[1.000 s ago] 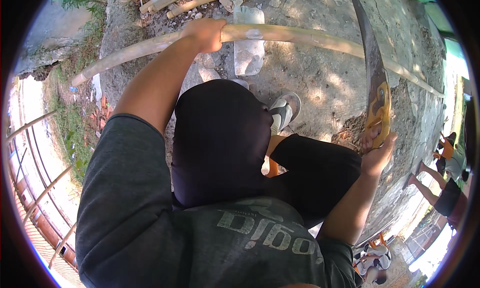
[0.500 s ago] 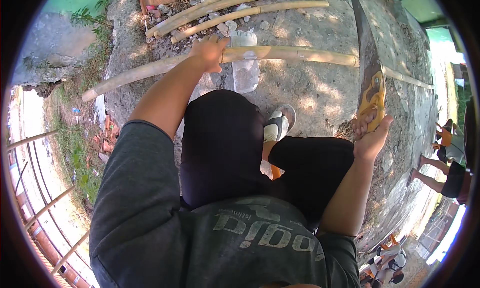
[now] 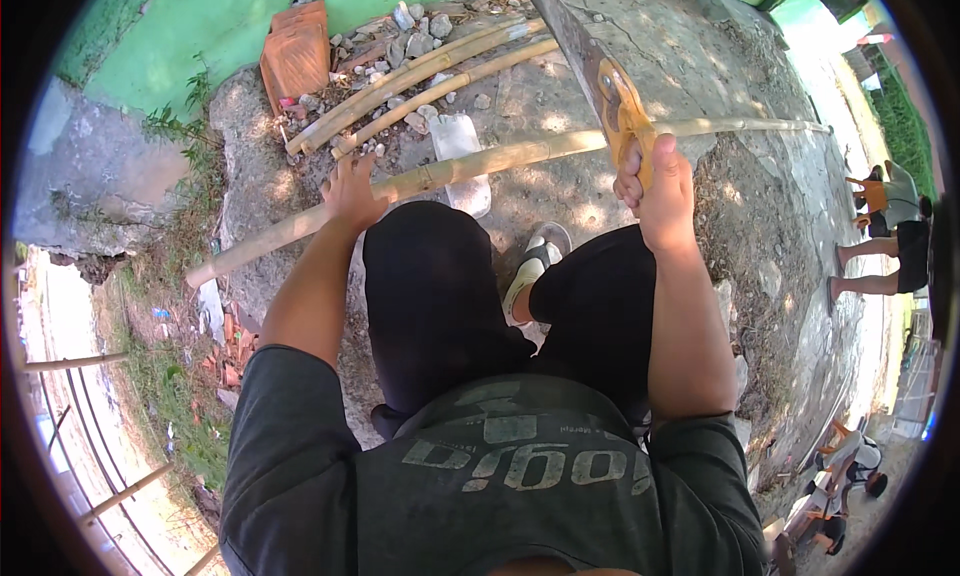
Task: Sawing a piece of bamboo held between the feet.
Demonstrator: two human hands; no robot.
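Note:
A long bamboo pole (image 3: pixel 500 156) runs across the ground in front of my knees, its left end nearer to me. My left hand (image 3: pixel 352 194) grips its left part, fingers over the far side and thumb on the near side. My right hand (image 3: pixel 655 191) is wrapped round the yellow handle of a hand saw (image 3: pixel 570 36). The saw is raised, its blade slanting away to the far left, and its handle overlaps the pole in view; whether they touch I cannot tell. Beneath the pole lies a whitish, translucent flat block (image 3: pixel 468 198).
More bamboo poles (image 3: pixel 430 71) lie beyond, beside loose stones (image 3: pixel 420 44) and stacked orange roof tiles (image 3: pixel 296 56). A green wall (image 3: pixel 180 26) stands behind. Weeds and broken brick (image 3: pixel 232 348) are at left. Other people (image 3: pixel 890 256) are at the far right.
My right hand has brought the saw leftward and turned its blade to the left. My left hand sits farther left and nearer on the pole, which now slants. The view has shifted.

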